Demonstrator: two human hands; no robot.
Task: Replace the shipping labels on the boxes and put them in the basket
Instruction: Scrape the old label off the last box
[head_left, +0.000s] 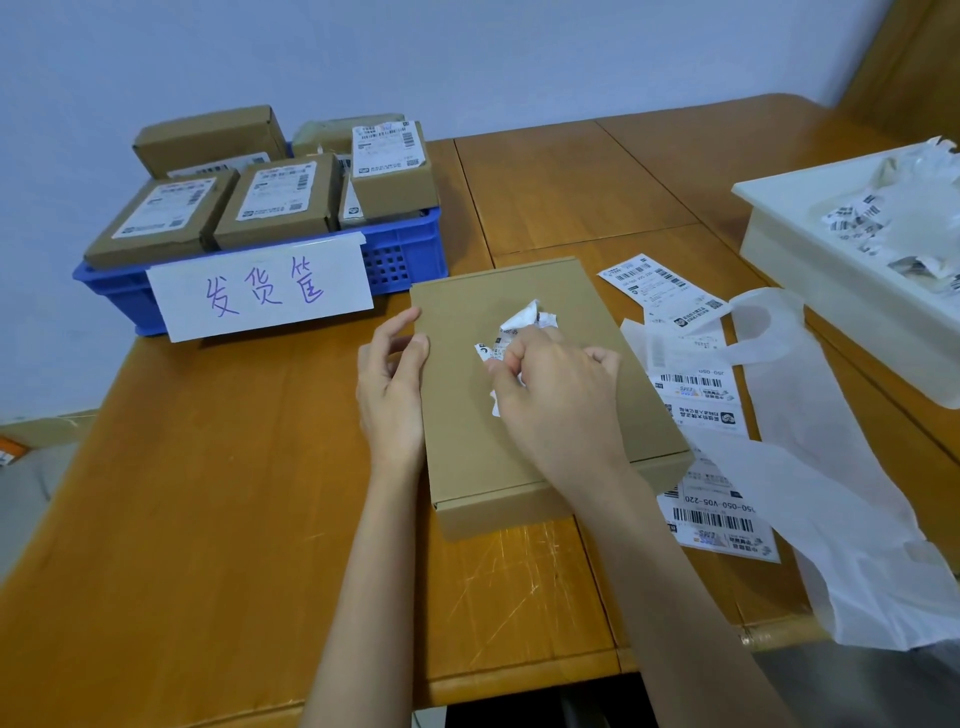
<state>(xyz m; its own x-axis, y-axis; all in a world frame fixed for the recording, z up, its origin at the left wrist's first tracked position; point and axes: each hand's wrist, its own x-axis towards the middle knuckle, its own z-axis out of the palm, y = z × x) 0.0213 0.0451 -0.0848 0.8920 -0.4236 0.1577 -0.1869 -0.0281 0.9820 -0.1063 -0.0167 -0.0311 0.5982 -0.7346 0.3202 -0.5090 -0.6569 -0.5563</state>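
A flat brown cardboard box lies on the wooden table in front of me, its top bare. My right hand is over the middle of the box and grips a crumpled white label that sticks out past its fingers. My left hand rests against the box's left edge, fingers loosely bent, thumb on the top face. A blue basket at the back left holds several labelled boxes and carries a white handwritten sign. Fresh shipping labels lie to the right of the box.
A white tray with crumpled label scraps stands at the far right. A thin white plastic bag lies partly over the fresh labels, down to the table's front edge. Bare tabletop stretches to the front left.
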